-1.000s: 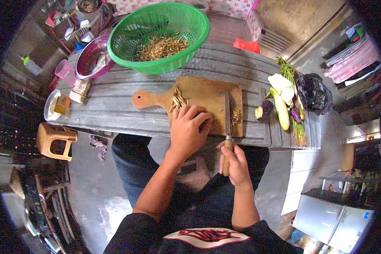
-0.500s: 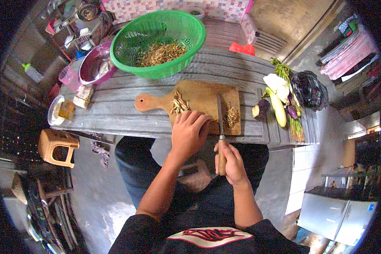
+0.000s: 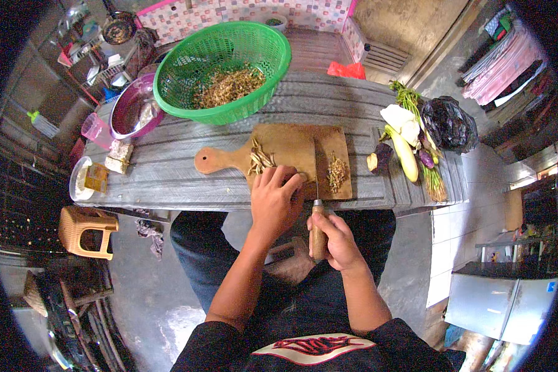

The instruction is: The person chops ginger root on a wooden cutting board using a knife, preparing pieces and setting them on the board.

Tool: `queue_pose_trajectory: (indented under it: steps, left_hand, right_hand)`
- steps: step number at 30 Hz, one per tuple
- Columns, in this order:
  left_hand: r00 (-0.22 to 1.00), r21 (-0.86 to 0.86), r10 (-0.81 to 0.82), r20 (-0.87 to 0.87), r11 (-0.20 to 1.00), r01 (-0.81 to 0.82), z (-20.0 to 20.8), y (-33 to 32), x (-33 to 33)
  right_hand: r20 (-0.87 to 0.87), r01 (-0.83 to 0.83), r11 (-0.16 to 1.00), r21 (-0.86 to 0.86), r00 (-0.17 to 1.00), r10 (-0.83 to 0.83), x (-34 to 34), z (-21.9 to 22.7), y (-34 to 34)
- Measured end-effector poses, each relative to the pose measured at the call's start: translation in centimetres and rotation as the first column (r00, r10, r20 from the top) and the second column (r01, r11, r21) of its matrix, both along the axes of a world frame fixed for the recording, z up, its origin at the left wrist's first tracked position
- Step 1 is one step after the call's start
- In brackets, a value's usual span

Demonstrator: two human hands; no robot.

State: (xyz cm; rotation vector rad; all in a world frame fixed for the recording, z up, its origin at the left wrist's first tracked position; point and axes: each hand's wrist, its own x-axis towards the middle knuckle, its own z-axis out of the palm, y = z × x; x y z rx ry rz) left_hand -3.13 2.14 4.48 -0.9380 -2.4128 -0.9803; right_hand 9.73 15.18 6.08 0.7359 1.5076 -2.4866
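Observation:
A wooden cutting board (image 3: pixel 285 139) with a round handle pointing left lies near the front edge of the table. My right hand (image 3: pixel 338 239) is wrapped round the wooden handle of a knife (image 3: pixel 318 226). Its blade points away from me and rests edge-on at the board's right part. My left hand (image 3: pixel 276 195) presses on the board's front edge with bent fingers, left of the blade; what lies under them is mostly hidden. Just beyond those fingers sits a small pile of thin pale-brown strips (image 3: pixel 261 158). Finely chopped brown bits (image 3: pixel 336 172) form a heap right of the blade.
Behind the board stands a green basket (image 3: pixel 223 115) with chopped brown bits inside. A purple basin (image 3: pixel 115 127), pink cup (image 3: pixel 96 130) and wrapped block (image 3: pixel 119 156) are at left. Vegetables (image 3: pixel 403 155) and a black plastic bag (image 3: pixel 449 124) lie at right.
The knife has shifted slightly left toward my left fingers, my right hand with it. My left hand stays almost in place. The whole view has tilted a little.

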Motion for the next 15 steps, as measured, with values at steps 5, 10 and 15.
queue_pose_trajectory:
  steps: [5,10,15]
  left_hand:
    - [1.000,-0.010,-0.004,0.004,1.000,0.005,0.2,-0.2,0.0]
    - [0.999,-0.015,-0.026,-0.026,1.000,0.025,0.0,0.0,-0.1]
    - [1.000,-0.019,-0.021,-0.019,1.000,0.021,0.2,-0.2,0.0]
  right_hand:
    - [0.023,-0.003,0.994,-0.112,1.000,0.005,-0.3,1.5,0.8]
    - [0.045,0.042,0.996,-0.077,0.998,-0.038,-0.4,-0.3,0.2]
    - [-0.013,-0.001,0.984,-0.178,1.000,-0.001,-0.3,0.8,1.4]
